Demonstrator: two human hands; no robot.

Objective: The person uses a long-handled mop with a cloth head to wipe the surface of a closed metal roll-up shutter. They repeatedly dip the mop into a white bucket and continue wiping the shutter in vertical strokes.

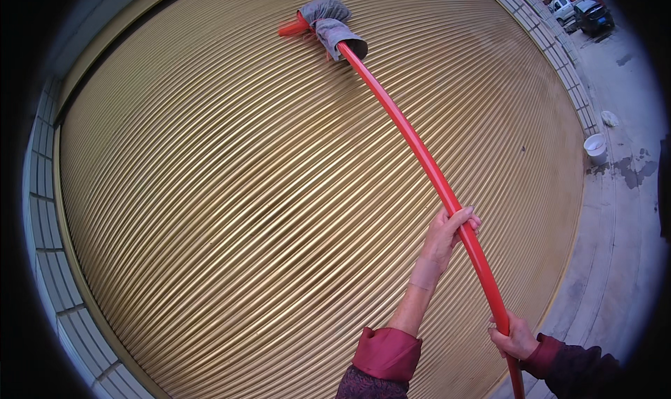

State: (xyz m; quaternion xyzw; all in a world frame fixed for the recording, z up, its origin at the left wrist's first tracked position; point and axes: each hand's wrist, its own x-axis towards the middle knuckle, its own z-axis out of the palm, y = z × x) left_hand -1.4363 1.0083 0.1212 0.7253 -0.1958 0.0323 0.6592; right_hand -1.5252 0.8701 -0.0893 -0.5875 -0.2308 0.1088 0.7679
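A long red pole (409,129) runs from the lower right up to the top middle. My left hand (454,230) is wrapped around it at mid-length, and my right hand (513,335) grips it lower down. Grey cloth (335,29) is wound about the broom head at the pole's far end. Red bristles (294,27) stick out on the cloth's left side. The wrapped head is against or very near the upper part of a gold-coloured ribbed roller shutter (293,200); actual contact is hard to tell. The pole's lower end leaves the picture at the bottom.
Tiled wall strips flank the shutter at left (50,221) and upper right (555,63). A white bucket (595,146) stands on the concrete ground (592,273), near wet patches and a whitish bundle (609,118). Farther off are a dark car (593,16) and a white vehicle (563,7).
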